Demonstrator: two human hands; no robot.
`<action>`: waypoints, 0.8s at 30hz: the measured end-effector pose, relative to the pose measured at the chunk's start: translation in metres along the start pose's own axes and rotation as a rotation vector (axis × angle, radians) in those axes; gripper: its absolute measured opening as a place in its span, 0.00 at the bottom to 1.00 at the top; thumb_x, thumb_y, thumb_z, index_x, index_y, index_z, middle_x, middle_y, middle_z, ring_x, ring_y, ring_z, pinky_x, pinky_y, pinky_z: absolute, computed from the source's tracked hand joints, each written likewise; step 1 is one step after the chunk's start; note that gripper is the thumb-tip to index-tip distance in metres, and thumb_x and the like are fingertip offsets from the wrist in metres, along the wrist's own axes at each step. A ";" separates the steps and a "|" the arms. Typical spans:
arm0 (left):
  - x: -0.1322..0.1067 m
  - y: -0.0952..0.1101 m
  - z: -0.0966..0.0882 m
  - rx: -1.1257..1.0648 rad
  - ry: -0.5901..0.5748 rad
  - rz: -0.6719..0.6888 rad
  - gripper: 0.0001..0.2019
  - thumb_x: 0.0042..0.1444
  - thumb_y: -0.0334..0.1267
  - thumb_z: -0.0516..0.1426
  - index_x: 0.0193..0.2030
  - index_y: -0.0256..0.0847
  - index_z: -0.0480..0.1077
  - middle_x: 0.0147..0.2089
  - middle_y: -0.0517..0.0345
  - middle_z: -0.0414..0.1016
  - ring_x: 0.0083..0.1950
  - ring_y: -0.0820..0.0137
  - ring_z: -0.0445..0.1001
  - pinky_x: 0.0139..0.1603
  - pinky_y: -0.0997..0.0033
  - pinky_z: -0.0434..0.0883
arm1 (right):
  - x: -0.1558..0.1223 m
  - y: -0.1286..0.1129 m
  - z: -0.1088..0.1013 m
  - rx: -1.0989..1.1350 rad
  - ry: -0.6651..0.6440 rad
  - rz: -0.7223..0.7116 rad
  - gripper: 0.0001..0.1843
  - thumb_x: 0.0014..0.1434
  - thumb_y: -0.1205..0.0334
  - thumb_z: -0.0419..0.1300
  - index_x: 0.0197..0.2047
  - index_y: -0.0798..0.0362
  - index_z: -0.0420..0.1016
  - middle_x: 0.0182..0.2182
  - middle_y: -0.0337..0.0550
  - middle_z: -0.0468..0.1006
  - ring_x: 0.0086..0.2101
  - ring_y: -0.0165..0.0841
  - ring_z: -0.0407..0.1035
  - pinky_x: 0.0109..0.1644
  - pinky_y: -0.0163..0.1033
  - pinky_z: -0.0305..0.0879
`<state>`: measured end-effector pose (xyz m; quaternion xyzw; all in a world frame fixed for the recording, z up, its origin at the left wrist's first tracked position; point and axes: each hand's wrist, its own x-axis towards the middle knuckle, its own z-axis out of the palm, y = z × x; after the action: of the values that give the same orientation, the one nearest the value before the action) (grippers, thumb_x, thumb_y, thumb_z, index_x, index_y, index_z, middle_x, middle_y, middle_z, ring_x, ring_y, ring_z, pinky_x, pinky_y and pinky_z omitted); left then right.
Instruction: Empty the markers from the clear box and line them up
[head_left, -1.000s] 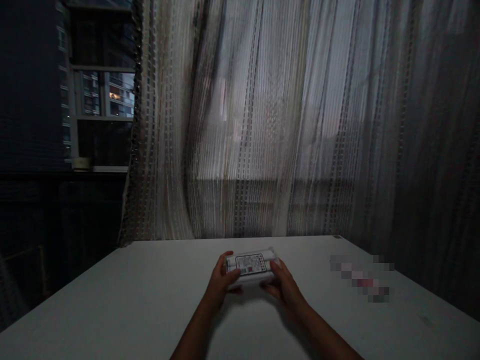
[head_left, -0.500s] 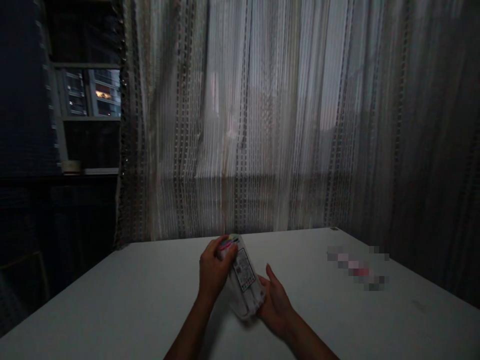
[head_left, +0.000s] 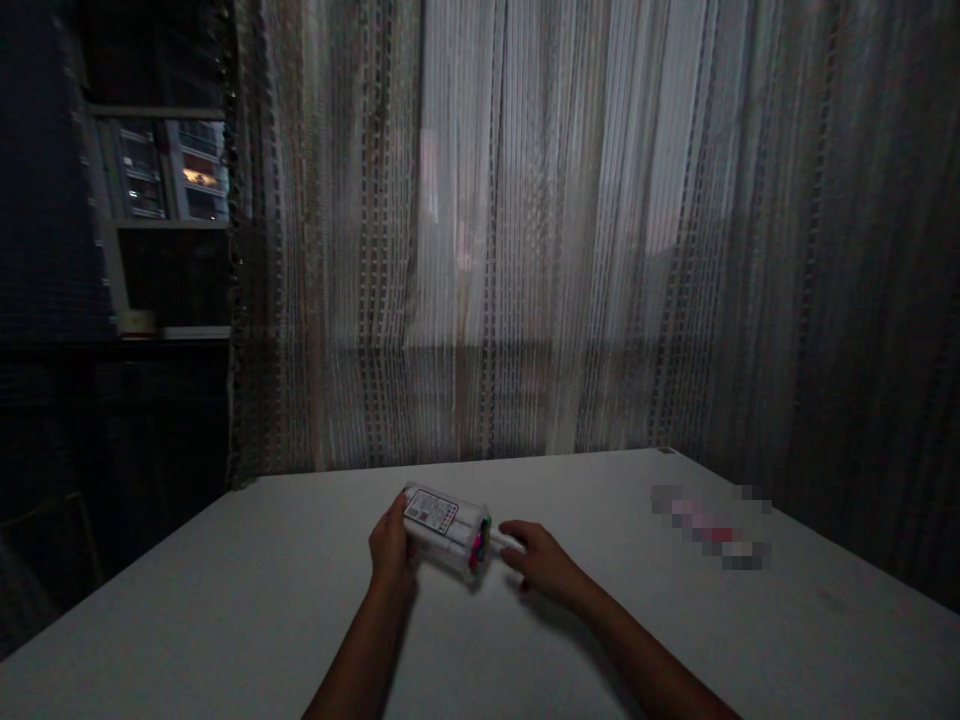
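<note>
A clear pack of white-barrelled markers (head_left: 442,545) with a printed label lies tilted in my left hand (head_left: 391,545), whose fingers wrap its left end. Coloured ends of several markers show at the pack's right end. My right hand (head_left: 551,565) is just right of that end, its thumb and fingers closed on a white marker (head_left: 507,541) that sticks out of the pack. Whether the marker's inner end is still inside cannot be made out. The pack is held above the white table (head_left: 300,580).
A pixelated pink and red patch (head_left: 712,530) covers something on the table's right side. Sheer striped curtains (head_left: 517,250) hang behind the far edge. At the left is a window (head_left: 169,170) with a small pale container (head_left: 137,322) on its ledge.
The pack has turned from steeply tilted to nearly sideways, coloured ends now facing right. My left hand holds its left end; my right hand has let go of the pack and grips a marker.
</note>
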<state>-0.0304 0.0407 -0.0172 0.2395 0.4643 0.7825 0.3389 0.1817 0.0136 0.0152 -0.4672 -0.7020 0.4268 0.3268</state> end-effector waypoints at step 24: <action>-0.017 0.009 -0.003 -0.538 -0.314 -0.584 0.14 0.58 0.33 0.46 0.45 0.32 0.69 0.28 0.50 0.76 0.28 0.63 0.76 0.31 0.65 0.74 | -0.007 0.037 -0.004 -1.025 0.195 -0.093 0.11 0.52 0.67 0.51 0.37 0.57 0.73 0.39 0.53 0.74 0.42 0.41 0.65 0.42 0.41 0.60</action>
<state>-0.0234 0.0232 -0.0117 0.1174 0.2346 0.7010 0.6631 0.2017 0.0161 -0.0169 -0.5730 -0.8071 -0.0320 0.1387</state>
